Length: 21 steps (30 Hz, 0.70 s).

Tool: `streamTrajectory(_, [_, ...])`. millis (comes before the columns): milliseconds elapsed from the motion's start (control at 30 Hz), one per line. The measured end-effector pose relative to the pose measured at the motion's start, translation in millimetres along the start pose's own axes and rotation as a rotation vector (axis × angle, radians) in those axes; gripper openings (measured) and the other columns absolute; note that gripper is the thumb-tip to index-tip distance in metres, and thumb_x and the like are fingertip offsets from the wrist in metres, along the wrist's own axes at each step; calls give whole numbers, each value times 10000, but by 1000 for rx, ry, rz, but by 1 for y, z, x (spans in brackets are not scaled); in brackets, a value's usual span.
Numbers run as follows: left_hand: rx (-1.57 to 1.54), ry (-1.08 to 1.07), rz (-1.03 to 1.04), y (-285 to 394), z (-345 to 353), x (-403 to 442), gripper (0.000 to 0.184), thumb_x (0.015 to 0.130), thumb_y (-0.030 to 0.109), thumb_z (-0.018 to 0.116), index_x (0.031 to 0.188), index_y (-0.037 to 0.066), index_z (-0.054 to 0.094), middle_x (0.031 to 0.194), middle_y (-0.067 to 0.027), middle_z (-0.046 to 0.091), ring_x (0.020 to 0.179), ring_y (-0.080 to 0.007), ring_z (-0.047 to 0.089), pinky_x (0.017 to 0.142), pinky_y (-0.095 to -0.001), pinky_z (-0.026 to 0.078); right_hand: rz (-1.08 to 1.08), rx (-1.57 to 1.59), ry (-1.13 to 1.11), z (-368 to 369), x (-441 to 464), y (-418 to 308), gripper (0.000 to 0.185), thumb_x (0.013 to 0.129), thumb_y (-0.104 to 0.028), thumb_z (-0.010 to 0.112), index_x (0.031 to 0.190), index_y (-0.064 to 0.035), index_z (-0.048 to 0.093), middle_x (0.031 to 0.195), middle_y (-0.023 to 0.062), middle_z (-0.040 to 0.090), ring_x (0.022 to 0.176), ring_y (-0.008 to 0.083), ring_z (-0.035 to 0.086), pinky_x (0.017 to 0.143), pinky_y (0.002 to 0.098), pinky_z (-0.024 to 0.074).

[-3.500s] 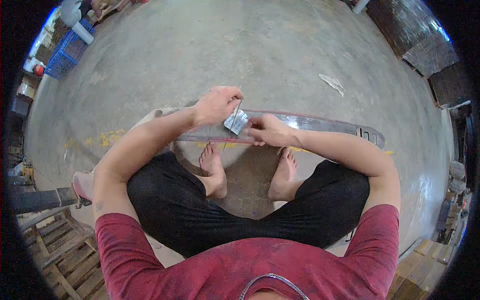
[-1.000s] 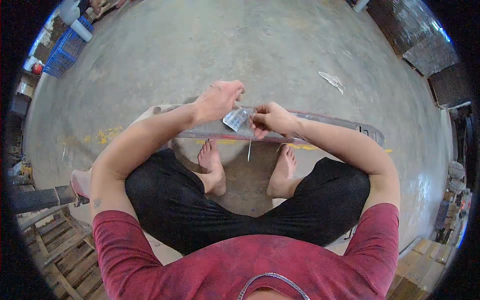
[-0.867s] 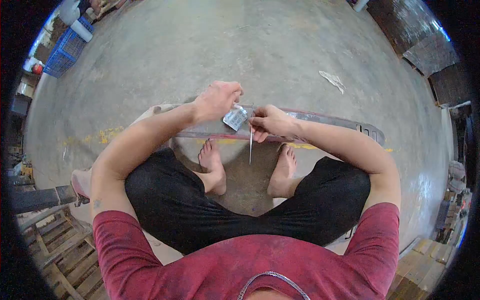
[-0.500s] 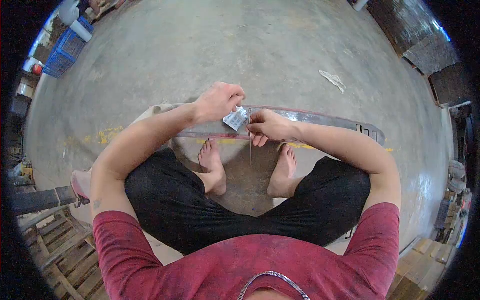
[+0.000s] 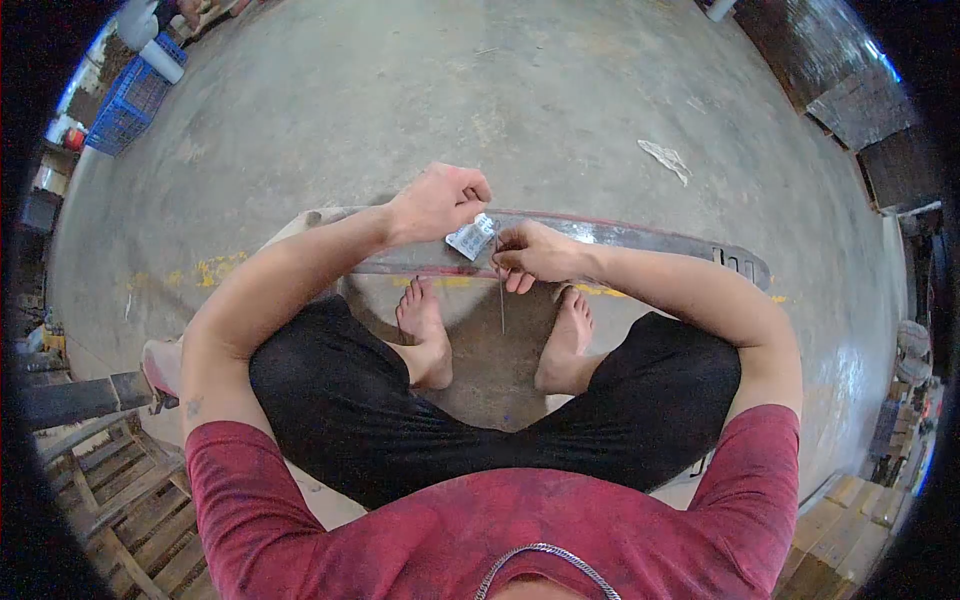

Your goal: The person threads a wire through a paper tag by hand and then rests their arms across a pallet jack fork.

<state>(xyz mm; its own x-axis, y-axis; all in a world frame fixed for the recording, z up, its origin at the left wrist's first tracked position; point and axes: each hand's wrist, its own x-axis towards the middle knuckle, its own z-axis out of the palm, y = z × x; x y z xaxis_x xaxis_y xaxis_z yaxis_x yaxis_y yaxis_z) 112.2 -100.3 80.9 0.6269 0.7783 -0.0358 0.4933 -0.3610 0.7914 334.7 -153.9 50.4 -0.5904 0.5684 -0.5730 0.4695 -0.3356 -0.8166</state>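
My left hand (image 5: 440, 203) is closed in a pinch just above a small silvery-blue printed packet (image 5: 470, 238). Whether those fingertips grip the packet's upper corner or something tiny, I cannot tell. My right hand (image 5: 540, 252) pinches a thin straight rod (image 5: 502, 300) between thumb and fingers. The rod points up and down in the view, its lower end hanging between my feet. Both hands are over a long narrow grey board (image 5: 640, 242) with reddish edges. The packet appears against this board, close to the rod's upper part.
My bare feet (image 5: 425, 330) rest on the concrete floor near a worn yellow line (image 5: 215, 270). A white scrap (image 5: 664, 160) lies farther off. At left are a blue crate (image 5: 130, 105) and wooden pallets (image 5: 125, 500); cardboard (image 5: 840, 535) is at lower right.
Almost nothing differs. The fingers of my left hand have shifted slightly, and both hands keep the same places.
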Motion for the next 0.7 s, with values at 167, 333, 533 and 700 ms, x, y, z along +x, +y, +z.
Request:
streamTrajectory(167, [7, -7, -12, 3, -1, 0, 161, 867, 124, 677, 951, -12, 702, 852, -167, 741, 819, -247, 745, 765, -355, 588, 19, -40, -22, 0, 1, 1, 186, 1018, -146, 561, 1035, 28, 627, 906, 70, 658, 777, 149, 706, 670, 295, 614])
streamTrajectory(333, [38, -8, 3, 3, -2, 0, 161, 874, 130, 670, 951, -10, 699, 841, -165, 737, 792, -248, 739, 739, -363, 582, 11, 8, 6, 3, 0, 2, 166, 988, -162, 582, 936, -14, 635, 822, 50, 631, 738, 168, 701, 649, 304, 599])
streamTrajectory(533, [9, -34, -38, 5, -2, -1, 164, 902, 119, 625, 986, -14, 671, 805, -170, 717, 748, -257, 725, 702, -384, 565, 2, 7, -7, 3, 2, 5, 195, 1003, -184, 586, 974, 2, 635, 846, 62, 634, 750, 180, 707, 645, 312, 601])
streamTrajectory(700, [27, -29, -52, 6, -2, 0, 171, 915, 112, 597, 1010, -15, 661, 834, -177, 721, 748, -267, 727, 713, -389, 568, 9, 3, -15, 2, 3, 6, 193, 1010, -185, 575, 982, -3, 636, 851, 59, 633, 747, 176, 704, 643, 309, 599])
